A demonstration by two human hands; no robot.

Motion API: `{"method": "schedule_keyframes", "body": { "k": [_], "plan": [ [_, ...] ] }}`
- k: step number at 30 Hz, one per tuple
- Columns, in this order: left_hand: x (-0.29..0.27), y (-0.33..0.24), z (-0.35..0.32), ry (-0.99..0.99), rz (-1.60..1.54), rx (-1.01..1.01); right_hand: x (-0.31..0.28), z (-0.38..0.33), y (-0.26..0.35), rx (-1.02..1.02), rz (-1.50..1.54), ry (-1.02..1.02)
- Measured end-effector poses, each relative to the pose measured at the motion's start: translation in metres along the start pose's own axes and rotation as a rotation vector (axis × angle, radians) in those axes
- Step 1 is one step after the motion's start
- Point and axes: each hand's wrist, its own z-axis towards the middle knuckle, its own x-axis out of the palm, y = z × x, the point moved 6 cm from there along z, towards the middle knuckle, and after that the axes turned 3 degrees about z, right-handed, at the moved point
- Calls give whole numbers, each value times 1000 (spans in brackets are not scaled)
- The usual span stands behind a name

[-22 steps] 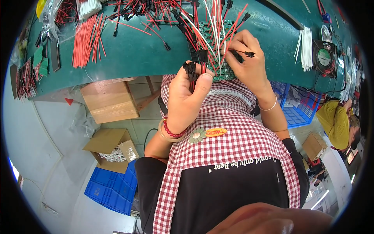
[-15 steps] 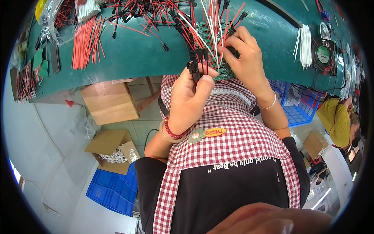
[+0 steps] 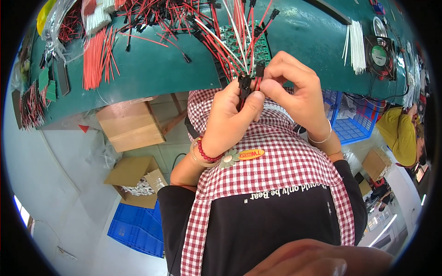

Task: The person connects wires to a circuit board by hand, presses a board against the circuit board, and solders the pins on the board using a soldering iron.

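At the table's front edge, my left hand (image 3: 229,116) is closed around a small bunch of black plug connectors (image 3: 244,84) with red and black leads, thumb and index finger pressed on them. Close beside it, my right hand (image 3: 297,92) pinches a lead just below its black connector (image 3: 260,70). The fingertips of both hands nearly meet. Behind them lies a panel of green circuit boards (image 3: 261,49). Red, black and white wires fan up over it, several ending in black connectors (image 3: 274,14). The lower ends of the wires are partly hidden by my fingers.
Cut red wires (image 3: 94,62) and a heap of connector leads (image 3: 152,17) lie on the green table (image 3: 152,69) to the left. White wires (image 3: 356,48) and a black fan (image 3: 380,56) are at the right. Below stand a wooden stool (image 3: 130,124) and a cardboard box (image 3: 131,168).
My right hand has come down from the wires over the boards to beside my left hand, now with a connector lead in its fingertips. My left hand keeps its bunch.
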Motion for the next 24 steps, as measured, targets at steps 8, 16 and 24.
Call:
{"method": "schedule_keyframes", "body": {
  "k": [8,16,24],
  "plan": [
    [-8,2,-2,-43,-56,-13,-11,-9,-14,41,358,-133],
    [8,12,-4,87,-77,-99,-11,-30,-16,-167,216,-208],
    [3,10,-5,160,-120,-143,-6,-20,-14,-60,344,31]
  ]
}}
